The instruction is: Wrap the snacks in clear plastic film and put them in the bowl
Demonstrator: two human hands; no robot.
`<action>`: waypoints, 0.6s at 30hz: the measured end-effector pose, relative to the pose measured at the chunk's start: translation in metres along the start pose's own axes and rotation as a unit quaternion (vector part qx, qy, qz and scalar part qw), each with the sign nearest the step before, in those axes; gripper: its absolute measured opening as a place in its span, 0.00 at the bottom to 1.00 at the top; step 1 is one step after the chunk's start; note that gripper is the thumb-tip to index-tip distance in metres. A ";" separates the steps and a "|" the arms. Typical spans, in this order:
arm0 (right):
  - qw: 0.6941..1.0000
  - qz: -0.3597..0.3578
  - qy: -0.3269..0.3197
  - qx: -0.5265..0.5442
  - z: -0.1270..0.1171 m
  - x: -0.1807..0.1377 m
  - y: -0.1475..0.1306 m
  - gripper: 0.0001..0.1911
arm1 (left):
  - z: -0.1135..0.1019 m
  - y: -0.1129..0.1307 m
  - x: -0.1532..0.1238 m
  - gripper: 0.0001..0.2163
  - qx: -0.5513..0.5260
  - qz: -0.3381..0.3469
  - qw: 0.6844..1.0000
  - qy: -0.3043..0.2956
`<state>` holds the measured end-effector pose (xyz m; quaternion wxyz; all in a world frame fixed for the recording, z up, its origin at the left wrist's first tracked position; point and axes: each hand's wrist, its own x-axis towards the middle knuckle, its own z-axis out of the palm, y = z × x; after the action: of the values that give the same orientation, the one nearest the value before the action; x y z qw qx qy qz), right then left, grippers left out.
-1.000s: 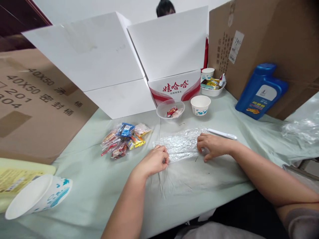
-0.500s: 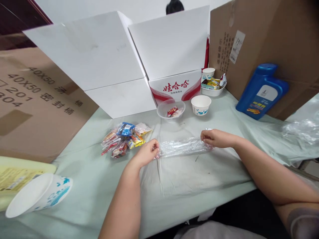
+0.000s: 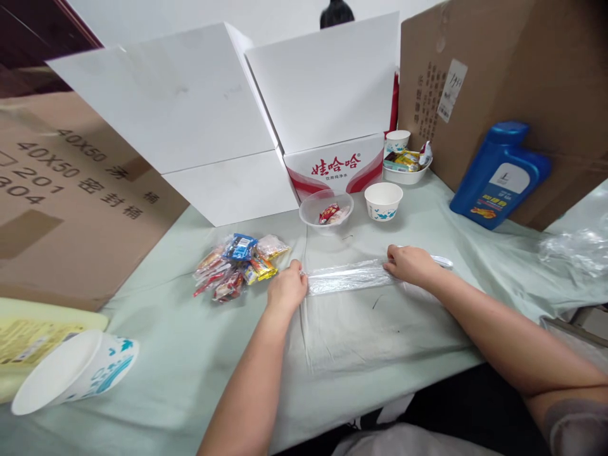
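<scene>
A folded strip of clear plastic film (image 3: 349, 278) lies stretched across the table between my hands. My left hand (image 3: 287, 286) pinches its left end, close to a pile of small wrapped snacks (image 3: 237, 266). My right hand (image 3: 411, 265) is closed on the film toward its right end, and a whitish tip (image 3: 443, 261) sticks out beyond that hand. Behind the film stand a clear plastic bowl (image 3: 311, 212) with a few wrapped snacks in it and a white paper cup (image 3: 382, 201) with a blue leaf print.
White boxes (image 3: 161, 114) stand along the back, with brown cartons (image 3: 479, 82) at the sides. A blue bottle (image 3: 498, 174) leans at the right. A larger paper cup (image 3: 71, 373) lies tilted at front left. At back right, a white bowl (image 3: 406, 174) holds packets.
The film strip has become flatter and narrower, and it looks pulled straight. My left hand has shifted slightly right. The whitish tip beyond my right hand now shows more.
</scene>
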<state>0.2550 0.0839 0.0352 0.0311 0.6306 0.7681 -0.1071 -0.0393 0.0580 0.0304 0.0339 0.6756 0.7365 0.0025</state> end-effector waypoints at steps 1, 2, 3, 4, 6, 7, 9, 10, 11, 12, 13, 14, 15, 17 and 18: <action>1.000 0.007 0.004 -0.001 -0.001 0.000 0.001 0.15 | -0.002 0.000 -0.001 0.11 -0.002 -0.008 1.000 0.006; 1.000 0.011 0.008 0.001 -0.002 -0.001 0.002 0.17 | -0.003 0.000 -0.003 0.11 -0.004 -0.014 1.000 0.021; 1.000 0.010 0.011 0.005 -0.003 -0.001 0.003 0.18 | -0.005 0.002 -0.005 0.11 -0.004 -0.017 0.999 0.045; 1.000 0.005 0.015 0.008 -0.004 -0.001 0.005 0.19 | -0.006 0.004 -0.008 0.10 -0.006 -0.013 0.997 0.076; 1.000 -0.018 0.019 0.008 -0.004 0.000 0.007 0.17 | -0.006 0.012 -0.014 0.09 -0.025 0.032 0.992 0.120; 0.999 -0.035 0.020 0.005 -0.004 0.000 0.008 0.15 | -0.004 0.017 -0.017 0.10 -0.042 0.070 0.990 0.119; 0.997 -0.076 0.020 0.001 -0.005 0.000 0.008 0.10 | 0.001 0.028 -0.023 0.11 -0.069 0.144 0.984 0.079; 0.995 -0.098 0.019 0.001 -0.006 -0.001 0.008 0.08 | 0.004 0.033 -0.025 0.12 -0.070 0.166 0.982 0.056; 0.993 -0.114 0.017 0.006 -0.008 -0.002 0.007 0.06 | 0.007 0.036 -0.027 0.13 -0.061 0.175 0.982 0.042; 0.992 -0.123 0.012 0.019 -0.010 -0.004 0.007 0.05 | 0.009 0.038 -0.028 0.14 -0.045 0.175 0.983 0.035; 0.991 -0.124 0.004 0.040 -0.012 -0.006 0.007 0.04 | 0.010 0.040 -0.028 0.16 -0.029 0.171 0.984 0.034; 0.990 -0.122 -0.009 0.071 -0.015 -0.008 0.007 0.04 | 0.010 0.040 -0.029 0.18 -0.015 0.167 0.985 0.033; 0.986 -0.119 -0.028 0.111 -0.018 -0.010 0.008 0.03 | 0.010 0.039 -0.029 0.20 -0.007 0.165 0.986 0.031; 0.969 -0.125 -0.082 0.199 -0.023 -0.015 0.009 0.08 | 0.009 0.038 -0.030 0.21 0.000 0.159 0.987 0.024; 0.955 -0.139 -0.108 0.237 -0.025 -0.017 0.010 0.12 | 0.009 0.038 -0.031 0.22 0.000 0.154 0.988 0.022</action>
<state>0.2701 0.0740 0.0614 -0.0520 0.4915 0.7926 -0.3571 0.0012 0.0299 0.0247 0.0170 0.7808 0.6242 0.0225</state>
